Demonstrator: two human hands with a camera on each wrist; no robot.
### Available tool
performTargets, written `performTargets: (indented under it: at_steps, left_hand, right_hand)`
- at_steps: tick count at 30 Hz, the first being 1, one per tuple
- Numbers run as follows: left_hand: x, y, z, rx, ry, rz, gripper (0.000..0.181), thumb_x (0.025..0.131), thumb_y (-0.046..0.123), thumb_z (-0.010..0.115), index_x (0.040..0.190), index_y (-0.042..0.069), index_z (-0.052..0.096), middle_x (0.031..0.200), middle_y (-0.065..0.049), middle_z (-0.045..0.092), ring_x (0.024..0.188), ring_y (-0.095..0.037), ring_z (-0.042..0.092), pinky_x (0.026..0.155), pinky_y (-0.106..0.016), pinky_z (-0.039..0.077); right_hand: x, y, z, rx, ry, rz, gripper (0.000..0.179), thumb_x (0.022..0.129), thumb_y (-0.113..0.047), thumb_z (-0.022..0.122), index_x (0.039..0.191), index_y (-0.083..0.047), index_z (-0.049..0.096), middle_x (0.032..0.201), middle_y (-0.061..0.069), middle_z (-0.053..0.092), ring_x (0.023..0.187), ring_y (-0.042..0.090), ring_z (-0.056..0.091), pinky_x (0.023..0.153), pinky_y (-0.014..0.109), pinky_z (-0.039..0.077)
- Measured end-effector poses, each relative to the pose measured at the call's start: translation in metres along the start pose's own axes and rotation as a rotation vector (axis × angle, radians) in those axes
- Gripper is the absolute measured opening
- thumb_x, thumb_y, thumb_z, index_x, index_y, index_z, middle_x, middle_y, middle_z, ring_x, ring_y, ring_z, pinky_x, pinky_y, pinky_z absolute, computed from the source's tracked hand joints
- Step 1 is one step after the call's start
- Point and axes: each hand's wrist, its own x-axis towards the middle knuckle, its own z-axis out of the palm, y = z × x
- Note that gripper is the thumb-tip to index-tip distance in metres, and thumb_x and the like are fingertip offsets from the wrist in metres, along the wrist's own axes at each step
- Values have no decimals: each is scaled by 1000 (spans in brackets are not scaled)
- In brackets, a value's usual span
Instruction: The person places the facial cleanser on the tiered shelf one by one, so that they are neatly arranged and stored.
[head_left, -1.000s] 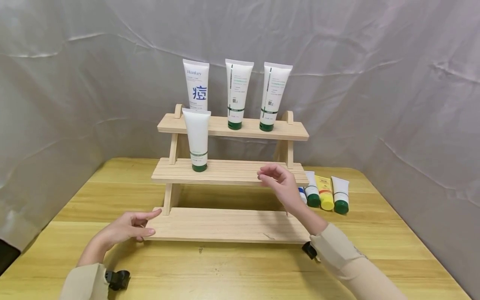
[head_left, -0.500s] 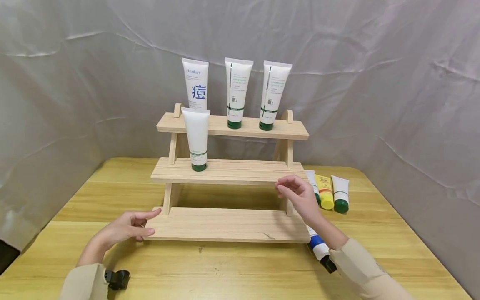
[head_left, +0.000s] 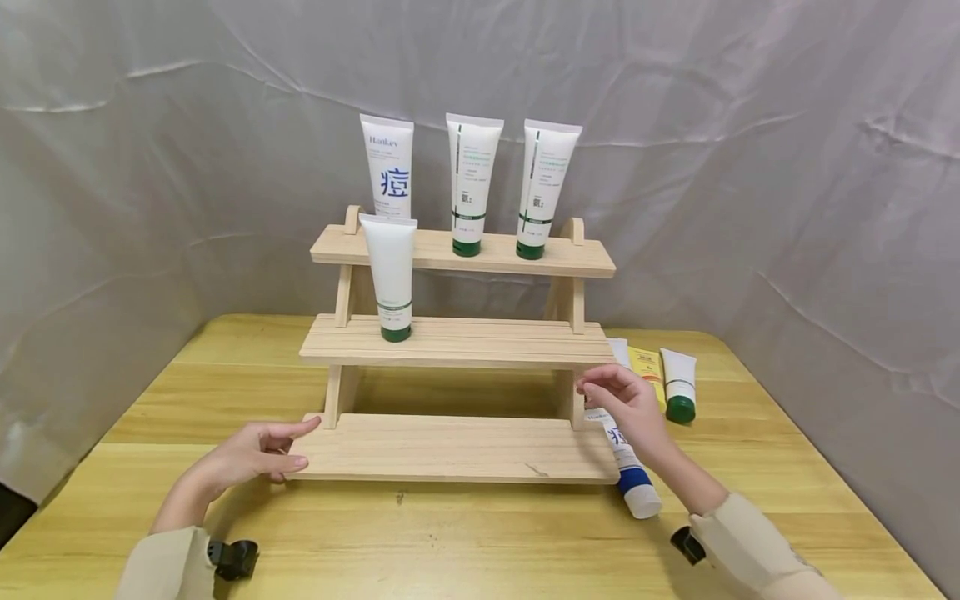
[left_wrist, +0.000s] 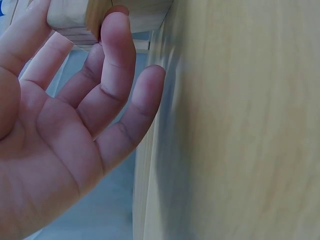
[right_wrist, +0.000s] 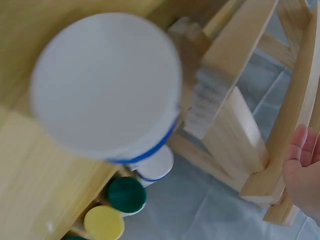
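My left hand (head_left: pixel 251 458) grips the left end of the bottom board of a three-tier wooden display stand (head_left: pixel 450 450), thumb above and fingers at its edge. The left wrist view shows these fingers (left_wrist: pixel 117 60) curled against the board's end. My right hand (head_left: pixel 630 408) hangs loosely curled, holding nothing, by the stand's right side below the middle tier. Beneath it a white-and-blue squeeze tube (head_left: pixel 633 477) lies on the table, its cap (right_wrist: pixel 107 82) large in the right wrist view. A white tube with green cap (head_left: pixel 392 279) stands on the middle tier's left.
On the top tier stand a blue-lettered white tube (head_left: pixel 388 167) and two green-capped white tubes (head_left: pixel 472 183). Behind my right hand, a yellow tube (head_left: pixel 647 371) and green-capped tubes (head_left: pixel 679 383) lie on the wooden table (head_left: pixel 450 542). A grey cloth (head_left: pixel 225 125) hangs behind.
My right hand has moved right and down, from in front of the middle tier to beside the stand, uncovering more of the white-and-blue tube. My left hand keeps its grip on the board.
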Motion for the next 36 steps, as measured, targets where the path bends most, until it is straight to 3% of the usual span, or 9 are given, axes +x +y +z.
performTargets:
  at_steps: [8,15,22,27,30,36]
  left_hand:
    - [-1,0,0,-16,-9,-10,63,85,12,61,132,-10,27,80,-9,55,66,-8,49,57,-26,47]
    - [-1,0,0,-25,-15,-9,63,85,12,61,132,-11,26,83,-11,56,68,-8,51,57,-27,48]
    - [-1,0,0,-14,-16,-5,63,85,12,61,132,-11,26,84,-12,57,68,-8,50,57,-27,48]
    - [-1,1,0,-18,-10,-3,63,85,12,62,132,-11,27,78,-7,54,65,-7,49,56,-27,48]
    - [0,0,0,-16,-7,-1,62,85,11,62,132,-11,28,76,-6,52,65,-7,48,56,-27,48]
    - [0,0,0,-12,-12,-3,62,85,12,61,132,-11,27,81,-9,56,67,-7,50,58,-27,48]
  right_hand:
    - [-10,6,-19,-75,-1,-2,17,87,5,52,95,20,49,87,7,61,77,10,59,63,25,51]
    - [-21,14,-38,-62,13,-2,13,86,10,50,94,21,48,86,4,62,78,9,60,60,22,50]
    - [-31,21,-57,-214,-45,127,13,89,1,51,97,11,54,86,-6,61,79,6,58,61,26,51]
    - [-35,25,-65,-276,-65,180,22,89,-3,53,100,16,51,87,-8,60,78,8,57,61,26,51]
    - [-39,27,-69,-316,-98,223,23,89,-4,54,103,14,52,92,1,60,79,11,57,62,29,51]
    - [-43,31,-77,-348,-238,305,35,89,-6,54,118,12,46,107,29,50,86,15,54,65,37,51]
